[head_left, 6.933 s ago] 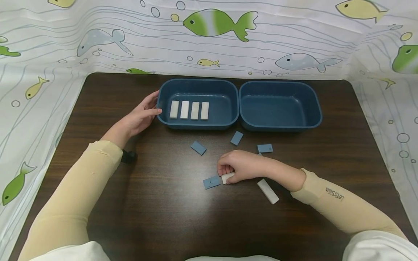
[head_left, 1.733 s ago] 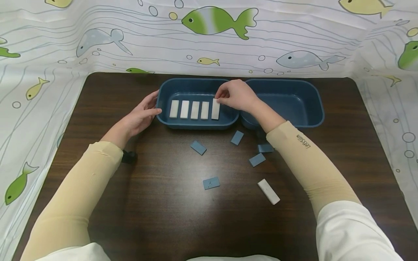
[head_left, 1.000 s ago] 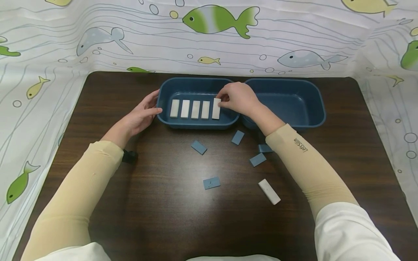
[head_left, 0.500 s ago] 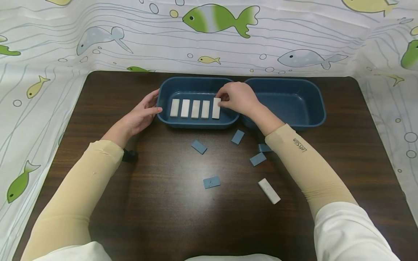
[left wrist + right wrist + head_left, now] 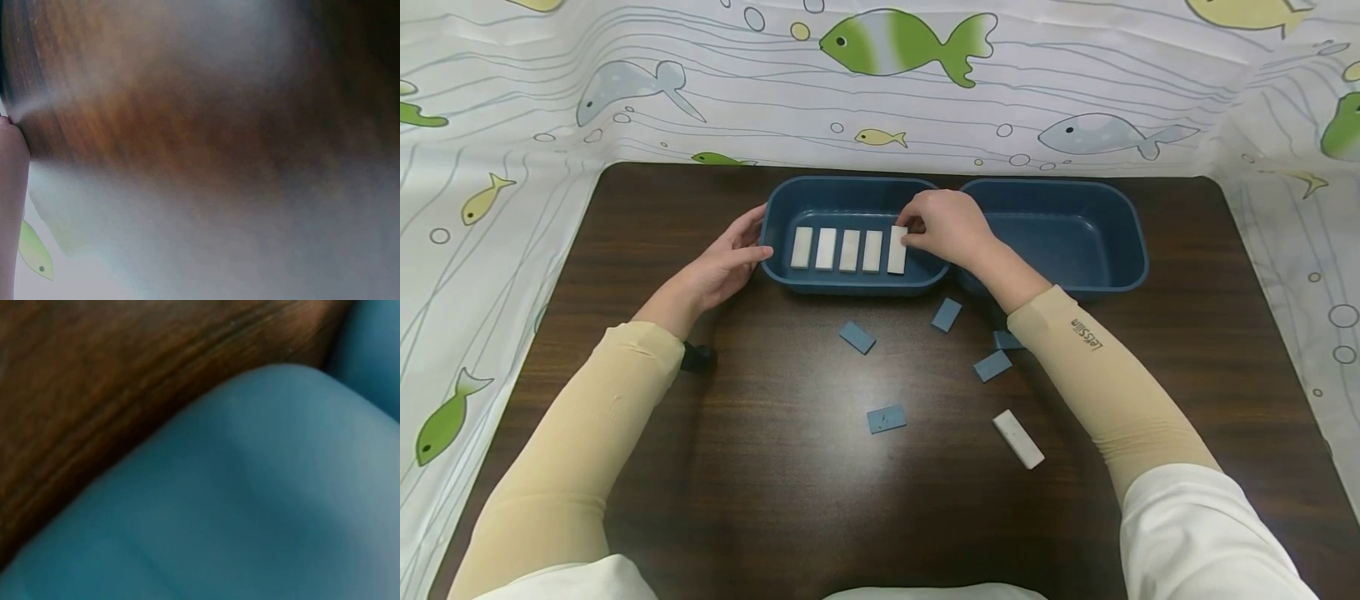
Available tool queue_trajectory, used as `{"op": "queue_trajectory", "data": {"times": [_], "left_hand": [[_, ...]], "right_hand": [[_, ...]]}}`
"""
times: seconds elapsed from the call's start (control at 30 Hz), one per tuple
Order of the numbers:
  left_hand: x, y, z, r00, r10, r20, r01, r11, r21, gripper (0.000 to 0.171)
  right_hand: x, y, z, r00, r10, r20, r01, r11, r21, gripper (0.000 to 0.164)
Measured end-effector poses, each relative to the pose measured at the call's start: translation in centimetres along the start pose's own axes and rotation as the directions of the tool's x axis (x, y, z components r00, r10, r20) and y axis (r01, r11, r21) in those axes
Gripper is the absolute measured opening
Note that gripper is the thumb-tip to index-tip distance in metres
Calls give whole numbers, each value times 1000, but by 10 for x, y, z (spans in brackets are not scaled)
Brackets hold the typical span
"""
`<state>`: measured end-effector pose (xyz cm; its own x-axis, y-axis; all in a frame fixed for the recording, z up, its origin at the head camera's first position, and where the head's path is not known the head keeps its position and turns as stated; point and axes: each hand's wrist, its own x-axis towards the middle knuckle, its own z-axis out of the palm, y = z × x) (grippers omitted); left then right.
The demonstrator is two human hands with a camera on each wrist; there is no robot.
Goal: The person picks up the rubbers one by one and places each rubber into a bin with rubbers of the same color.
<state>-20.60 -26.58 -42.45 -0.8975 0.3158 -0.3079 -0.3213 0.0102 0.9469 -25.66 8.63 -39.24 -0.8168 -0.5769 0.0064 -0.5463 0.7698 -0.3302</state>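
Wears, nearest, white cloth sleeves (image 5: pixel 1202 525) above close-fitting pale-yellow arm covers (image 5: pixel 1120 400). Has in front a dark brown wood-grain counter (image 5: pixel 760 483), with a loose white rectangular block (image 5: pixel 1018 439) slanted right of centre. Shows, a little farther, a flat blue rectangular tile (image 5: pixel 886 419) near the middle, then an angled blue tile (image 5: pixel 992 366) just beside a partly hidden blue piece (image 5: pixel 1004 340). Shows beyond these a left-hand blue tile (image 5: pixel 857 337) and a steeply turned blue tile (image 5: pixel 947 315), close to a glossy dark-blue oblong left container (image 5: pixel 857 287). Grips the left end of this container with the left hand (image 5: pixel 724 265), thumb over the rim, fingers against the outer side. Has inside it a row of four white blocks (image 5: pixel 849 252), spaced slightly apart. Pinches a fifth white block (image 5: pixel 897 252) at the row's right end between thumb and fingers of the right hand (image 5: pixel 951 227); contact with the container floor impossible to tell. Has alongside a matching dark-blue right container (image 5: pixel 1075 290). Ends, farthest, at a white fish-printed sheet (image 5: pixel 752 92).
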Motion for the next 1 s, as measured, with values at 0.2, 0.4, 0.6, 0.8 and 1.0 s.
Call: {"op": "queue_trajectory", "data": {"times": [0.2,0.4,0.6,0.8,1.0], "left_hand": [[0,1,1,1000,-1,-4,1,1000,-7,79],[0,1,1,1000,-4,-7,4,1000,-6,80],[1,1,1,1000,-2,-6,2,1000,-6,80],[0,1,1,1000,-1,-7,1,1000,-3,80],[0,1,1,1000,4,-3,-4,1000,-4,80]], "right_hand": [[1,0,2,1000,-5,-2,5,1000,-28,27],[2,-1,1,1000,1,1,-1,999,-39,27],[2,-1,1,1000,7,2,-7,999,-37,27],[3,-2,0,1000,9,17,-8,999,-54,29],[3,-2,1,1000,10,25,-9,999,-47,30]]}}
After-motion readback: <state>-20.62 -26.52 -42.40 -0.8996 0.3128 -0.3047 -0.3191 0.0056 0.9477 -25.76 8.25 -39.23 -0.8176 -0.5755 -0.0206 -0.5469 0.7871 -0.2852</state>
